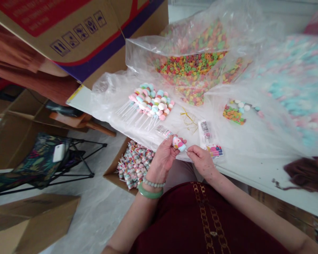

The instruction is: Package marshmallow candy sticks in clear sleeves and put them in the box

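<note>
Over the table's front edge, my left hand (164,152) is closed round a marshmallow lollipop (179,144) in a small printed plastic bag. At its lower end, the fingers of my right hand (203,161) pinch the white stick. Just beyond lies a stack of printed bags (204,131) with a code on them. Thin gold twist ties (188,119) rest on the plastic sheet behind my hands. To their left is a pile of marshmallow lollipops (153,101), sticks pointing toward the front left.
A clear bag of coloured ring sweets (192,65) lies at the back. Blurred pastel marshmallows (296,95) fill the right side. Below the table, a carton (112,173) holds many wrapped lollipops. A large printed carton (103,46) stands at the back left; a folding chair (39,162) is at left.
</note>
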Motion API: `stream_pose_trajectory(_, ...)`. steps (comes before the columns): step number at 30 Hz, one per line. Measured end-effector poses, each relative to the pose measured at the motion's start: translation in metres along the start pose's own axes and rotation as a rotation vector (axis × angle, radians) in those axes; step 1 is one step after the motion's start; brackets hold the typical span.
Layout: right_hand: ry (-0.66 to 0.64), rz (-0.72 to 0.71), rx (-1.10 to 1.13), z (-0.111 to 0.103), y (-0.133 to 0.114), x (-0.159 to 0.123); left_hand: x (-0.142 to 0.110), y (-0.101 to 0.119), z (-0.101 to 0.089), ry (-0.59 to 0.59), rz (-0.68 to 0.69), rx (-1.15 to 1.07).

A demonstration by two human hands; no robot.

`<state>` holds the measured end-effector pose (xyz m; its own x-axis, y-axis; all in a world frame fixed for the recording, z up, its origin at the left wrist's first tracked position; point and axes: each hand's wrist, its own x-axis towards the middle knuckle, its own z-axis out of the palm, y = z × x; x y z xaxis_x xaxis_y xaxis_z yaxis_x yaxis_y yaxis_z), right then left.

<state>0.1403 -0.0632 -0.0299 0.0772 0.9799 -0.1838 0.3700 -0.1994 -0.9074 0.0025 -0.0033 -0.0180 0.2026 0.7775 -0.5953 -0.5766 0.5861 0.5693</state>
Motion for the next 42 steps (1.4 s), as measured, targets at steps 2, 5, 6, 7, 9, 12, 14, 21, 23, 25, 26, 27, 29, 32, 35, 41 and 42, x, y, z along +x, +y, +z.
stream_pose_trajectory(2,0.012,-0.02,-0.068,0.0,0.002,-0.001,-0.001,0.001,0.0,-0.013,-0.044,-0.032)
stream_pose_trajectory(5,0.023,-0.12,-0.214,-0.001,0.002,-0.004,-0.003,0.001,0.002,-0.004,-0.076,-0.032)
stream_pose_trajectory(6,0.022,-0.166,-0.268,-0.001,0.002,-0.005,-0.004,0.0,0.003,0.009,-0.073,-0.024)
stream_pose_trajectory(7,0.022,-0.209,-0.314,0.0,0.001,-0.007,-0.005,-0.001,0.004,0.02,-0.064,-0.015)
stream_pose_trajectory(9,0.034,-0.269,-0.368,0.0,0.0,-0.009,-0.005,-0.003,0.006,0.024,-0.051,-0.002)
stream_pose_trajectory(12,0.037,-0.281,-0.355,-0.001,0.002,-0.008,-0.004,0.0,0.004,0.023,-0.065,0.029)
stream_pose_trajectory(14,0.011,-0.254,-0.322,-0.004,0.004,-0.006,-0.003,0.005,0.0,0.046,-0.07,0.08)
stream_pose_trajectory(21,-0.008,-0.26,-0.37,-0.007,0.003,-0.004,-0.005,0.006,-0.005,-0.002,-0.032,0.197)
stream_pose_trajectory(23,0.011,-0.279,-0.377,-0.005,0.002,-0.004,-0.006,0.002,-0.004,-0.037,0.01,0.183)
stream_pose_trajectory(25,0.003,-0.261,-0.344,-0.006,0.001,-0.004,-0.006,0.0,-0.004,-0.06,0.002,0.186)
stream_pose_trajectory(26,-0.017,-0.235,-0.311,-0.008,0.0,-0.003,-0.006,0.001,-0.005,-0.062,-0.015,0.194)
stream_pose_trajectory(27,-0.041,-0.202,-0.272,-0.01,0.0,-0.001,-0.005,0.002,-0.006,-0.059,-0.032,0.206)
stream_pose_trajectory(29,-0.086,-0.142,-0.213,-0.015,-0.001,0.001,-0.003,0.007,-0.01,-0.054,-0.054,0.245)
stream_pose_trajectory(32,-0.117,-0.165,-0.244,-0.022,-0.003,0.003,0.0,0.014,-0.016,-0.071,-0.074,0.324)
stream_pose_trajectory(35,-0.141,-0.284,-0.363,-0.025,-0.006,0.002,0.0,0.019,-0.02,-0.096,-0.102,0.352)
stream_pose_trajectory(41,-0.208,-0.346,-0.394,-0.026,-0.007,0.0,-0.004,0.029,-0.028,-0.155,-0.176,0.398)
stream_pose_trajectory(42,-0.197,-0.349,-0.405,-0.024,-0.006,0.0,-0.005,0.029,-0.027,-0.167,-0.187,0.398)
